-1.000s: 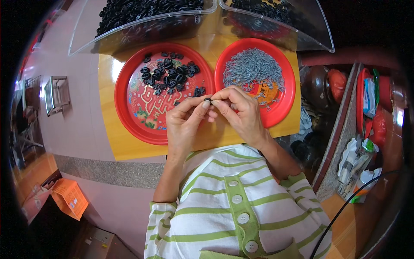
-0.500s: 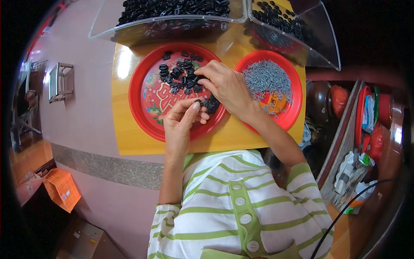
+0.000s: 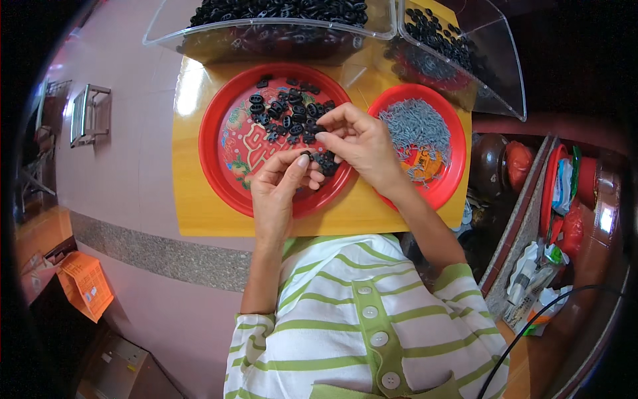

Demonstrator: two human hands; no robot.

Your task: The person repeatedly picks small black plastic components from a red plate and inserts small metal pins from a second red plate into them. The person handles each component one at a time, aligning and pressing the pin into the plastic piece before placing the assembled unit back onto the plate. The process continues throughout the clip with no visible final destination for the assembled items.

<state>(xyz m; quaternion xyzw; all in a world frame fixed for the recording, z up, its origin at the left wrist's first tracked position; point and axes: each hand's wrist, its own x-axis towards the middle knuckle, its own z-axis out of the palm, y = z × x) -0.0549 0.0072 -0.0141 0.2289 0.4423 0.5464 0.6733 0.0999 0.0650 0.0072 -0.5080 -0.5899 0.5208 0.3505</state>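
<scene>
A round red tray [image 3: 209, 163] with a printed pattern holds a loose heap of small black plastic pieces [image 3: 287, 121], some oval with holes. Over its near right part, my left hand [image 3: 282, 183] is closed, thumb and forefinger pinching one small black piece [image 3: 308, 154]. My right hand [image 3: 359, 146] reaches in from the right, its thumb and forefinger closed on another black piece [image 3: 319, 129] at the heap's right edge. Below the right fingers, more black pieces [image 3: 326, 163] lie close together, partly hidden by both hands.
To the right, a smaller red plate [image 3: 456, 149] holds many grey screws [image 3: 413, 126]. Two clear plastic bins, a larger one [image 3: 286, 25] and a smaller one [image 3: 465, 63], stand at the far side with black pieces. All rest on a yellow tabletop [image 3: 219, 223].
My right hand has drawn slightly toward me and right, its thumb and forefinger now closed on a black piece. The left hand keeps its pinch. The view has shifted slightly.
</scene>
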